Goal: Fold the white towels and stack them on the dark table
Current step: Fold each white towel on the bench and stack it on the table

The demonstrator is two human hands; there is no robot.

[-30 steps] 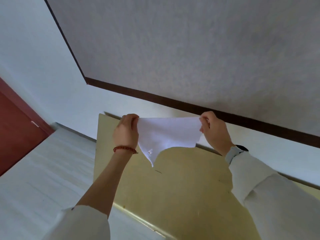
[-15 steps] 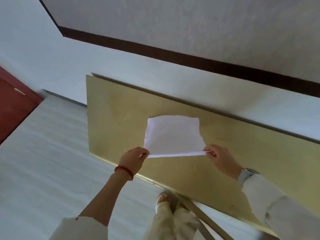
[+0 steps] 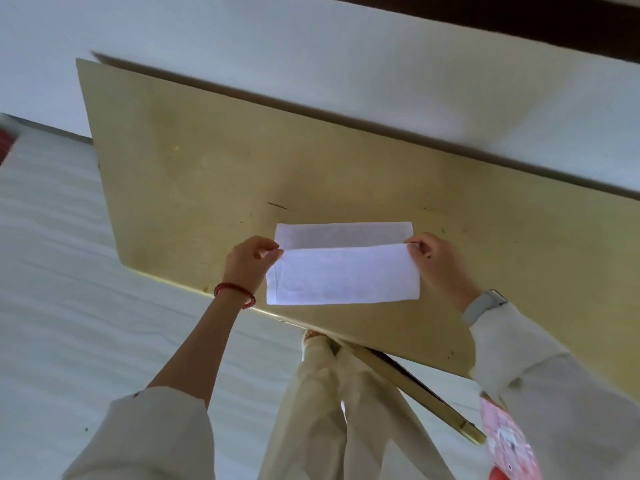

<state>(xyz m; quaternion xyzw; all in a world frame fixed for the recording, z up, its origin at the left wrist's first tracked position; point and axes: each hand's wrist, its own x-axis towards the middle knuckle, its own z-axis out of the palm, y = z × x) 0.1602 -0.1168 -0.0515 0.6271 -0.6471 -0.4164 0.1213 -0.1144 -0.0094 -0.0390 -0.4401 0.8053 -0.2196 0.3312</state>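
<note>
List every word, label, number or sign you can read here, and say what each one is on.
None can be read.
White towel: no print or tag in view.
Table: only scratches.
Watch: only its grey strap shows.
Pink patterned item at lower right: too blurred to tell whether it carries text.

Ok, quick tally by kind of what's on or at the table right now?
White towel: 1, partly folded on the table
Hands pinching its corners: 2, left hand and right hand
Tables: 1
Total: 4
</note>
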